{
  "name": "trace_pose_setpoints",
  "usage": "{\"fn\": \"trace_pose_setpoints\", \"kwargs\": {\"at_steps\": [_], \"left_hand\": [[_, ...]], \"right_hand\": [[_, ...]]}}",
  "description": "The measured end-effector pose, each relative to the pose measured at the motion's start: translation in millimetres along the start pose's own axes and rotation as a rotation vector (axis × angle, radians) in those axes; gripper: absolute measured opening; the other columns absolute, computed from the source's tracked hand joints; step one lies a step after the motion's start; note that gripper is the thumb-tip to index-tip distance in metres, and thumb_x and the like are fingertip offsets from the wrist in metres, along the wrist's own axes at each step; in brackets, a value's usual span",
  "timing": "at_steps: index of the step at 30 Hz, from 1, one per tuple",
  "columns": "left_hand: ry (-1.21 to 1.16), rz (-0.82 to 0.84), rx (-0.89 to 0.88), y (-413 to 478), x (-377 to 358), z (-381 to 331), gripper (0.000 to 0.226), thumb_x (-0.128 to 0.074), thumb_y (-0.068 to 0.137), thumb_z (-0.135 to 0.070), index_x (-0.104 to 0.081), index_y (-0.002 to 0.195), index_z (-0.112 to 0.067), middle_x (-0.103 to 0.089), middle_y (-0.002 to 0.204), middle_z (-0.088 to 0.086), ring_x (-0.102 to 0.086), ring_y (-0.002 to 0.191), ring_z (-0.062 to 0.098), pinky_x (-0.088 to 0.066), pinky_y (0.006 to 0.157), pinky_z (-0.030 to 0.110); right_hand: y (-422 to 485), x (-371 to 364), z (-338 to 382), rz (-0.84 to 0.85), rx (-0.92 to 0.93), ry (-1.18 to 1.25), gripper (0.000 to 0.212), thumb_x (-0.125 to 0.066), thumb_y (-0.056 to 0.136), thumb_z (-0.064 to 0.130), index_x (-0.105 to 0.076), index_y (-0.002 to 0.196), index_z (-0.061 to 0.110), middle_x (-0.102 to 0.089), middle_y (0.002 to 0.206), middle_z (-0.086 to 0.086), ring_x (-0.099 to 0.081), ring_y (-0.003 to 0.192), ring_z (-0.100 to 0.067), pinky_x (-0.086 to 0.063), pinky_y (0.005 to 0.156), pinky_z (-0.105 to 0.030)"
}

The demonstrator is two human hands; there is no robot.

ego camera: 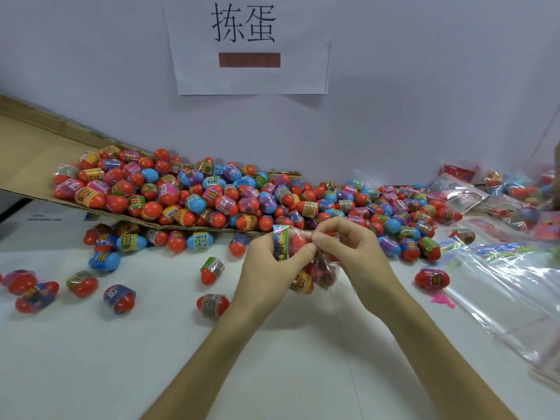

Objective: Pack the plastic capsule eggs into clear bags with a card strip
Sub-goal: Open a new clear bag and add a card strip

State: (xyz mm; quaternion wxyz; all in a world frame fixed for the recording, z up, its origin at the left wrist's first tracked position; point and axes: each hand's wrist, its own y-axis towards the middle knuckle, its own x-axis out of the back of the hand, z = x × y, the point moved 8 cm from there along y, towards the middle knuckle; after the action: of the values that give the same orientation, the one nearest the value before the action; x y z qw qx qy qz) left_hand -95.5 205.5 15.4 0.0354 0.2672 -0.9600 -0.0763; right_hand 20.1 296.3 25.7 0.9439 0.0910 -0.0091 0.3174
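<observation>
Both hands hold a clear bag [315, 275] of capsule eggs a little above the white table, in the middle of the view. My left hand [266, 265] grips the bag's top together with a colourful card strip [280, 242]. My right hand [351, 250] pinches the bag's mouth from the right side. Several red eggs show through the plastic below my fingers. A large pile of red and blue capsule eggs [230, 192] lies behind the hands, partly on a flattened cardboard sheet [27, 165].
Loose eggs [118, 298] are scattered on the white table [121, 359] at the left, and one egg [431, 278] lies to the right. Empty clear bags with card strips [503, 286] lie at the right. Filled bags [512, 192] are heaped at the far right. A paper sign [245, 43] hangs on the wall.
</observation>
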Motion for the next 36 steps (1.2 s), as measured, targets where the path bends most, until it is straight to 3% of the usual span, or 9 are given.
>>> {"fn": "trace_pose_setpoints", "kwargs": {"at_steps": [5, 7, 12, 17, 20, 24, 30, 34, 36], "left_hand": [[-0.008, 0.055, -0.002, -2, -5, 1, 0.022, -0.078, 0.091, -0.022, -0.078, 0.087, -0.044, -0.079, 0.088, -0.011, -0.076, 0.086, 0.007, -0.058, 0.068, 0.017], [-0.065, 0.089, 0.036, -3, -9, 3, 0.007, -0.079, 0.088, -0.029, -0.079, 0.094, -0.032, -0.079, 0.09, -0.006, -0.077, 0.088, 0.01, -0.058, 0.069, 0.019], [-0.136, 0.064, 0.107, 1, -3, 9, 0.012, -0.072, 0.095, -0.019, -0.078, 0.087, -0.013, -0.077, 0.086, 0.011, -0.076, 0.086, 0.024, -0.062, 0.076, 0.034], [-0.226, -0.05, 0.24, 4, 6, 22, 0.013, -0.07, 0.093, -0.015, -0.079, 0.086, -0.01, -0.077, 0.094, 0.021, -0.074, 0.097, 0.041, -0.061, 0.087, 0.053], [-0.268, -0.186, 0.343, 3, 16, 32, 0.011, -0.075, 0.092, -0.025, -0.081, 0.084, -0.021, -0.079, 0.088, 0.01, -0.079, 0.085, 0.028, -0.065, 0.074, 0.044], [-0.357, -0.384, 0.362, 4, 34, 39, 0.013, -0.076, 0.093, -0.032, -0.078, 0.083, -0.022, -0.08, 0.084, 0.005, -0.079, 0.077, 0.019, -0.064, 0.064, 0.032], [-0.503, -0.359, 0.359, 5, 31, 34, 0.029, -0.08, 0.087, -0.037, -0.076, 0.105, -0.014, -0.081, 0.099, 0.009, -0.079, 0.094, 0.026, -0.062, 0.085, 0.043], [-0.475, -0.266, 0.289, 7, 25, 23, 0.055, -0.085, 0.063, -0.044, -0.073, 0.105, -0.011, -0.079, 0.104, 0.013, -0.078, 0.097, 0.028, -0.062, 0.084, 0.045], [-0.448, -0.221, 0.281, 7, 24, 23, 0.056, -0.085, 0.065, -0.042, -0.072, 0.109, -0.01, -0.079, 0.105, 0.014, -0.077, 0.098, 0.03, -0.062, 0.086, 0.049]], "right_hand": [[1, 4, -1, -0.014, -0.026, 0.042, 0.022, -0.073, 0.088, 0.007, -0.072, 0.076, 0.025, -0.071, 0.085, 0.006, -0.069, 0.09, -0.016, -0.058, 0.069, -0.025], [0, 4, -1, -0.025, -0.032, 0.049, 0.025, -0.071, 0.089, 0.005, -0.072, 0.075, 0.025, -0.071, 0.085, 0.005, -0.069, 0.094, -0.022, -0.061, 0.075, -0.032], [-1, -4, -3, 0.045, -0.035, 0.037, 0.02, -0.073, 0.087, 0.001, -0.071, 0.08, 0.02, -0.068, 0.085, -0.002, -0.065, 0.085, -0.02, -0.059, 0.08, -0.042], [-2, -4, 1, -0.005, 0.068, -0.13, 0.021, -0.083, 0.082, 0.019, -0.067, 0.093, 0.022, -0.066, 0.09, 0.015, -0.064, 0.086, -0.005, -0.055, 0.069, -0.021], [-4, -4, 6, -0.075, 0.152, -0.288, 0.031, -0.081, 0.083, 0.036, -0.058, 0.103, 0.031, -0.061, 0.098, 0.022, -0.062, 0.092, -0.002, -0.054, 0.068, -0.018], [-12, -8, 23, -0.068, 0.298, -0.226, 0.028, -0.068, 0.084, 0.05, -0.061, 0.101, 0.028, -0.061, 0.1, 0.015, -0.062, 0.097, -0.01, -0.053, 0.076, -0.021], [-14, -10, 28, -0.094, 0.395, -0.371, 0.012, -0.079, 0.084, 0.006, -0.072, 0.091, 0.013, -0.066, 0.098, 0.007, -0.063, 0.099, -0.015, -0.055, 0.08, -0.033], [-15, -5, 32, -0.11, 0.429, -0.385, 0.017, -0.076, 0.084, -0.001, -0.071, 0.087, 0.014, -0.067, 0.095, 0.007, -0.063, 0.097, -0.015, -0.054, 0.08, -0.032], [-17, -9, 34, -0.088, 0.468, -0.43, 0.017, -0.076, 0.083, -0.002, -0.071, 0.087, 0.013, -0.066, 0.097, 0.006, -0.062, 0.099, -0.015, -0.053, 0.078, -0.031]]}}
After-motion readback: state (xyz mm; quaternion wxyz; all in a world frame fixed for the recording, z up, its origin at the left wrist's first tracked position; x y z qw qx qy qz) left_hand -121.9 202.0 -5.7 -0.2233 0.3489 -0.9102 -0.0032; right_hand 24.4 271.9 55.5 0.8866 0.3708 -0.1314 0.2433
